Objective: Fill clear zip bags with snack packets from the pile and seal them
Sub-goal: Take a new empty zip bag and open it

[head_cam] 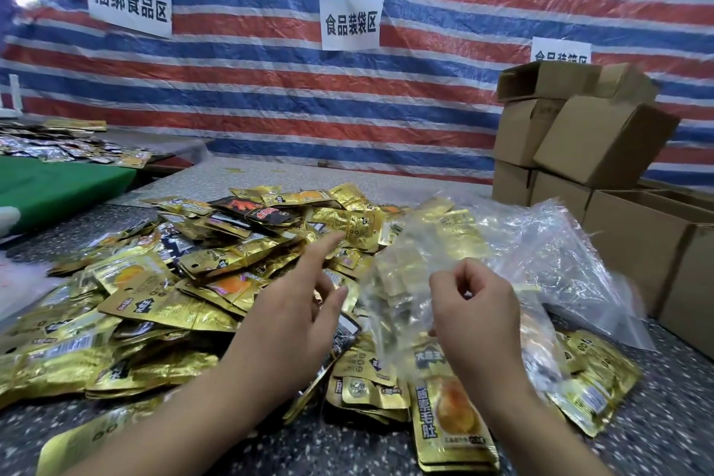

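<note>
Here the right hand pinches a clear bag held upright above the packets. The left hand hovers beside it, fingers loose and holding nothing, over the pile of gold packets on the speckled table.

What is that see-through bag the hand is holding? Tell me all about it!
The clear bag is thin, crinkly, shiny plastic. It is held up above the gold packets, which show through it. The right hand pinches its edge with curled fingers; the left hand is open beside it, apparently not holding it. It looks empty. More clear bags lie behind it.
</note>
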